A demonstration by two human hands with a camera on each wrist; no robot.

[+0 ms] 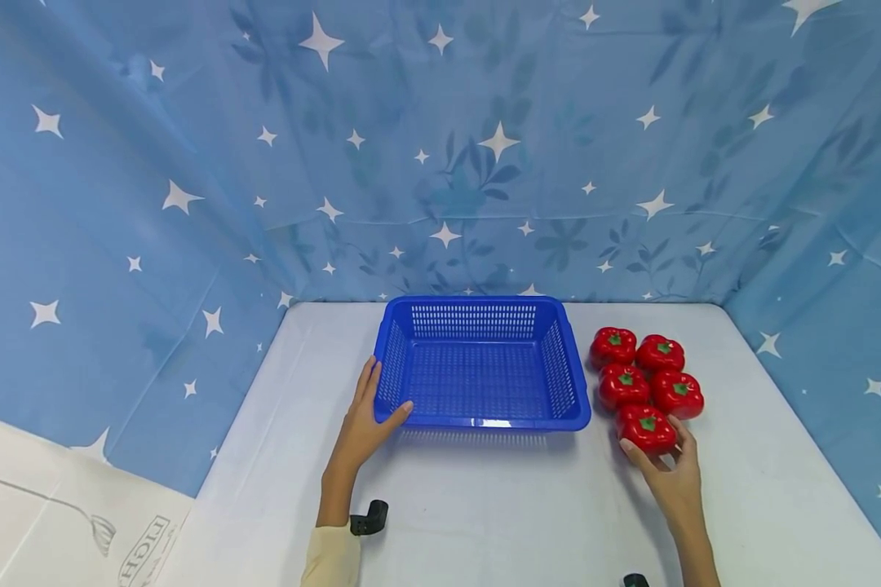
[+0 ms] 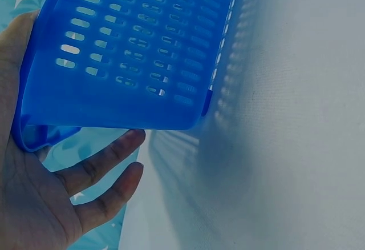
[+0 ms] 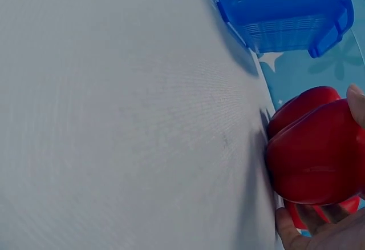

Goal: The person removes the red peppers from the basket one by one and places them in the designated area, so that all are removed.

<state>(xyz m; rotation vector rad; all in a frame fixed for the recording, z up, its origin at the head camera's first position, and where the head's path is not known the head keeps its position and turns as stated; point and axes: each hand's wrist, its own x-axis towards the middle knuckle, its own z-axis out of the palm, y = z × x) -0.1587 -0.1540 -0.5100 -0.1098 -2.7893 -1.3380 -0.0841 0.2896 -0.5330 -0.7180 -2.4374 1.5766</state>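
An open blue plastic basket (image 1: 477, 424) with slotted walls sits on the white table. My left hand (image 1: 362, 428) holds its near left corner, thumb over the front rim and fingers along the left side. In the left wrist view, two fingers of that left hand (image 2: 68, 198) spread beside the basket wall (image 2: 114, 101). Several red bell peppers with green stems, one of them a pepper (image 1: 624, 386), stand grouped right of the basket. My right hand (image 1: 671, 473) grips the nearest red bell pepper (image 1: 646, 430) between thumb and fingers; the right wrist view shows this pepper (image 3: 313, 153) up close.
A blue curtain (image 1: 455, 187) with white stars surrounds the table at the back and sides. The white tabletop (image 1: 484, 505) stretches in front of the basket. Printed white cloth (image 1: 81, 522) lies at the lower left. A black wrist device (image 1: 369, 518) is by the left sleeve.
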